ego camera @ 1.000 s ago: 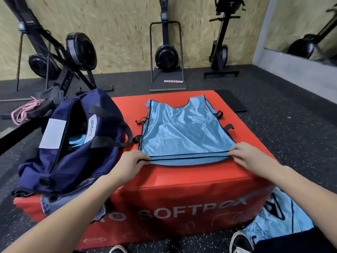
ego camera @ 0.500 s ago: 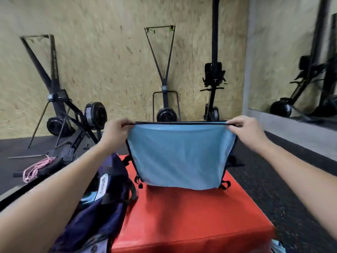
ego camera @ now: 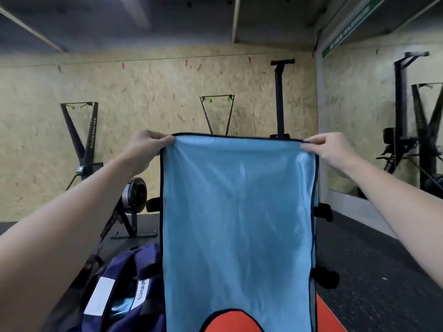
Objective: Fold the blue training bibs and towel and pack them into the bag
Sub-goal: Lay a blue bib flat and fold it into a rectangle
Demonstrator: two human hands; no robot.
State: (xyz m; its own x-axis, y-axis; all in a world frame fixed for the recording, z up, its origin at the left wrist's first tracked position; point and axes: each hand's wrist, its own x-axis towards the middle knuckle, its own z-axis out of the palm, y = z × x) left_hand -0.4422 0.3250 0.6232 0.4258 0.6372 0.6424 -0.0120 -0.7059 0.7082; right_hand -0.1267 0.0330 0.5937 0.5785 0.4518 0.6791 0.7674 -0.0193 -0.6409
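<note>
Only 2 forearms and 2 hands of the person are in view. Both forearms are bare, with no sleeve reaching them. The left hand (ego camera: pixel 143 146) and the right hand (ego camera: pixel 332 148) are bare too, without gloves. The fingers are slim, with short nails.

The hanging bib (ego camera: pixel 237 224) screens the middle; the bag (ego camera: pixel 124 295) crowds the near left, while open floor (ego camera: pixel 374 271) lies right.
</note>
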